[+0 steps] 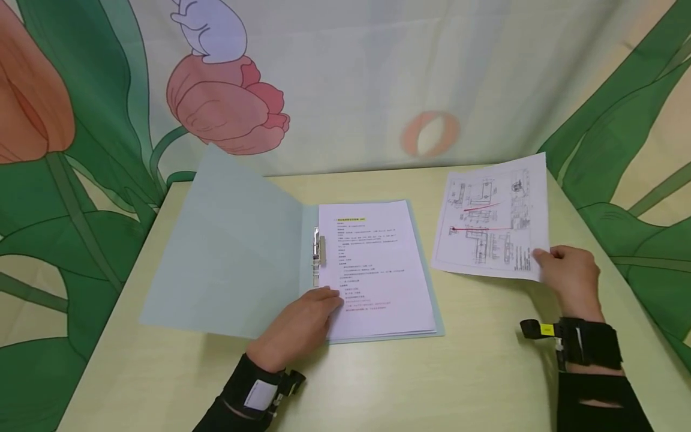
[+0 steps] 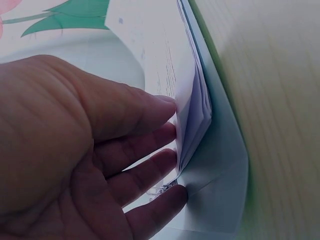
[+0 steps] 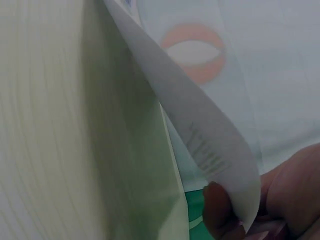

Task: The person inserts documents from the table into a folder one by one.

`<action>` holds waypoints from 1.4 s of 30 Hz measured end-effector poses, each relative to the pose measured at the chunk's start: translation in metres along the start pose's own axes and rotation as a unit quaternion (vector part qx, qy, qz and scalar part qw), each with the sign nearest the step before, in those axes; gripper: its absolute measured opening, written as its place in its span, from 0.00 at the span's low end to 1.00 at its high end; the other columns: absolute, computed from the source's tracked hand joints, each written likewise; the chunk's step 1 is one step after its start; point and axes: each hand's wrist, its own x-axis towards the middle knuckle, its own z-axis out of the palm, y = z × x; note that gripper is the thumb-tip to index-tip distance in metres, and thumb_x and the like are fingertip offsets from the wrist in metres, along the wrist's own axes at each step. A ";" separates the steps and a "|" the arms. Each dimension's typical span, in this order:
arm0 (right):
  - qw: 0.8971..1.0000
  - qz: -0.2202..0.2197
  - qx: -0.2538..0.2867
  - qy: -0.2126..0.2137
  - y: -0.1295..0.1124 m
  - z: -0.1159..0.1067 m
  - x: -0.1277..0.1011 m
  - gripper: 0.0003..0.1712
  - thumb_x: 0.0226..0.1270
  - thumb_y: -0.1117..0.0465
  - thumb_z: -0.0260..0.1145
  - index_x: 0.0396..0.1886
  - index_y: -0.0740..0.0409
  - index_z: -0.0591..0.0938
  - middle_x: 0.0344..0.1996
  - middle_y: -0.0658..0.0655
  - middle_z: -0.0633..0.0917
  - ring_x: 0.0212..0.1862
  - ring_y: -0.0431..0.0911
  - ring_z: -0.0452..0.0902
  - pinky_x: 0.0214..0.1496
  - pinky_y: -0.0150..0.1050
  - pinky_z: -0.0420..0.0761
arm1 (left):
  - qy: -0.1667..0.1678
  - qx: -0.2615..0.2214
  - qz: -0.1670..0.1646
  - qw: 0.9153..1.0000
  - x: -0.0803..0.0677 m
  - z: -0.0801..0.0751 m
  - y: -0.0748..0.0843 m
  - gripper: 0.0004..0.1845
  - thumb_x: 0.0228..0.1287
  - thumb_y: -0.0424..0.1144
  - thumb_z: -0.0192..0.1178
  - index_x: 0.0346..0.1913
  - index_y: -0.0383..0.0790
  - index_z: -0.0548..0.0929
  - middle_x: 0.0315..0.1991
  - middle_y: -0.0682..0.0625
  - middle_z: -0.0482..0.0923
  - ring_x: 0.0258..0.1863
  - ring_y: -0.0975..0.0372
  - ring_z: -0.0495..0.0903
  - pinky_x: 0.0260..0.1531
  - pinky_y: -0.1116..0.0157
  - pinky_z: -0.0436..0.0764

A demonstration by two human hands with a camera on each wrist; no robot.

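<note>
While hidden overhead, left wrist shows stack (image 2: 197,107) edge lifted.

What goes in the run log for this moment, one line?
left hand: rests on paper stack in open folder | right hand: pinches drawing sheet by its corner, lifted | table

The folder (image 1: 227,252) is looking like thin, pale blue card or plastic with a smooth, matt face, and its clip (image 1: 318,249) is shining as bright metal. The stack (image 1: 378,270) inside is showing plain white printed paper, matt and smooth. The sheet (image 1: 493,219) is the same thin white paper, curling softly. The bench (image 1: 486,372) is showing a pale yellow-green top with a faint grain and a dull sheen. The backdrop (image 1: 345,78) is hanging as printed cloth.
</note>
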 end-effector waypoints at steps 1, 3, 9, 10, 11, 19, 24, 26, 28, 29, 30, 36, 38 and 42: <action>1.000 0.009 0.013 0.005 -0.001 0.001 -0.001 0.34 0.82 0.47 0.55 0.66 0.76 0.78 0.56 0.75 0.81 0.48 0.60 0.75 0.33 0.42 0.73 | 0.000 0.000 0.000 1.000 0.000 0.000 0.000 0.15 0.71 0.26 0.61 0.58 0.30 0.86 0.60 0.39 0.85 0.65 0.49 0.82 0.69 0.55 0.78; 0.999 0.027 0.038 0.016 -0.002 0.004 -0.003 0.35 0.81 0.46 0.55 0.67 0.73 0.78 0.55 0.71 0.81 0.45 0.56 0.75 0.32 0.40 0.75 | -0.003 0.000 -0.001 1.000 0.000 0.000 -0.001 0.15 0.71 0.26 0.61 0.58 0.30 0.85 0.60 0.40 0.85 0.65 0.49 0.81 0.69 0.55 0.78; 0.986 0.061 0.152 0.017 -0.008 0.014 -0.012 0.31 0.80 0.46 0.60 0.67 0.65 0.79 0.39 0.47 0.82 0.34 0.44 0.75 0.28 0.37 0.77 | -0.002 0.004 -0.004 1.000 0.000 0.000 -0.001 0.15 0.71 0.27 0.62 0.58 0.32 0.86 0.59 0.41 0.86 0.64 0.51 0.82 0.68 0.56 0.79; 0.983 0.059 0.175 0.008 -0.009 0.017 -0.014 0.30 0.80 0.46 0.61 0.67 0.65 0.79 0.37 0.44 0.81 0.33 0.42 0.74 0.28 0.36 0.76 | 0.002 0.006 -0.003 1.000 0.000 0.001 -0.001 0.15 0.71 0.27 0.62 0.58 0.32 0.86 0.59 0.42 0.86 0.63 0.51 0.82 0.67 0.56 0.80; 0.980 0.054 0.191 -0.001 -0.010 0.020 -0.017 0.29 0.80 0.47 0.61 0.66 0.65 0.79 0.34 0.41 0.81 0.32 0.41 0.75 0.27 0.35 0.76 | 0.007 0.006 -0.001 1.000 0.000 0.001 -0.001 0.15 0.71 0.27 0.62 0.57 0.32 0.86 0.58 0.42 0.86 0.63 0.51 0.82 0.67 0.56 0.80; 0.974 -0.012 0.208 -0.093 -0.026 0.049 -0.043 0.27 0.82 0.50 0.60 0.64 0.70 0.76 0.33 0.43 0.82 0.30 0.40 0.75 0.27 0.34 0.76 | 0.039 0.011 -0.007 0.999 0.004 0.006 -0.003 0.13 0.71 0.28 0.63 0.55 0.35 0.88 0.54 0.44 0.87 0.57 0.53 0.84 0.60 0.58 0.84; 0.970 -0.048 0.185 -0.149 -0.038 0.068 -0.058 0.23 0.82 0.54 0.62 0.59 0.73 0.78 0.29 0.47 0.81 0.26 0.40 0.73 0.27 0.34 0.77 | 0.046 0.009 -0.011 0.999 0.005 0.006 -0.004 0.13 0.70 0.28 0.63 0.54 0.35 0.88 0.54 0.45 0.87 0.57 0.52 0.83 0.62 0.58 0.83; 0.971 -0.055 0.165 -0.165 -0.042 0.075 -0.063 0.22 0.81 0.55 0.64 0.57 0.72 0.79 0.28 0.49 0.82 0.25 0.41 0.74 0.26 0.34 0.76 | 0.045 -0.003 -0.017 0.999 0.004 0.006 -0.004 0.13 0.70 0.28 0.63 0.55 0.35 0.88 0.55 0.45 0.87 0.58 0.52 0.83 0.63 0.57 0.82; 0.972 -0.063 0.147 -0.175 -0.046 0.082 -0.068 0.21 0.80 0.56 0.65 0.55 0.72 0.81 0.26 0.50 0.82 0.24 0.41 0.74 0.24 0.34 0.73 | 0.044 -0.019 -0.035 0.998 0.003 0.005 -0.003 0.14 0.70 0.28 0.64 0.56 0.36 0.88 0.57 0.44 0.87 0.60 0.51 0.82 0.65 0.57 0.81; 0.972 -0.067 0.139 -0.178 -0.047 0.085 -0.070 0.20 0.79 0.56 0.66 0.54 0.72 0.82 0.25 0.50 0.82 0.24 0.41 0.73 0.23 0.34 0.72 | 0.044 -0.028 -0.051 0.997 0.002 0.004 -0.003 0.15 0.71 0.28 0.64 0.57 0.36 0.88 0.58 0.44 0.86 0.61 0.50 0.82 0.65 0.56 0.81; 0.972 -0.072 0.132 -0.179 -0.049 0.087 -0.072 0.20 0.78 0.56 0.66 0.53 0.72 0.82 0.24 0.50 0.82 0.23 0.41 0.73 0.22 0.34 0.72 | 0.045 -0.037 -0.070 0.996 0.002 0.003 -0.003 0.15 0.71 0.28 0.64 0.58 0.35 0.87 0.59 0.43 0.86 0.62 0.50 0.81 0.66 0.55 0.80; 0.977 -0.087 0.091 -0.175 -0.055 0.096 -0.083 0.18 0.76 0.55 0.69 0.47 0.69 0.84 0.24 0.53 0.82 0.23 0.43 0.73 0.21 0.35 0.72 | 0.059 -0.063 -0.166 0.982 -0.001 -0.003 -0.001 0.19 0.72 0.34 0.66 0.63 0.31 0.84 0.65 0.37 0.81 0.64 0.44 0.80 0.67 0.51 0.80; 0.978 -0.090 0.074 -0.171 -0.056 0.099 -0.087 0.17 0.75 0.55 0.69 0.45 0.68 0.85 0.25 0.54 0.82 0.24 0.45 0.73 0.21 0.35 0.72 | 0.046 -0.064 -0.168 0.983 -0.001 -0.003 -0.001 0.22 0.71 0.36 0.68 0.64 0.31 0.83 0.67 0.35 0.79 0.64 0.42 0.79 0.67 0.50 0.79; 0.981 -0.111 0.036 -0.152 -0.058 0.104 -0.093 0.15 0.74 0.56 0.70 0.40 0.66 0.86 0.25 0.55 0.83 0.26 0.46 0.73 0.23 0.35 0.70 | 0.008 -0.070 -0.150 0.986 -0.004 -0.002 -0.002 0.31 0.66 0.44 0.74 0.67 0.32 0.80 0.69 0.34 0.76 0.66 0.40 0.78 0.67 0.49 0.79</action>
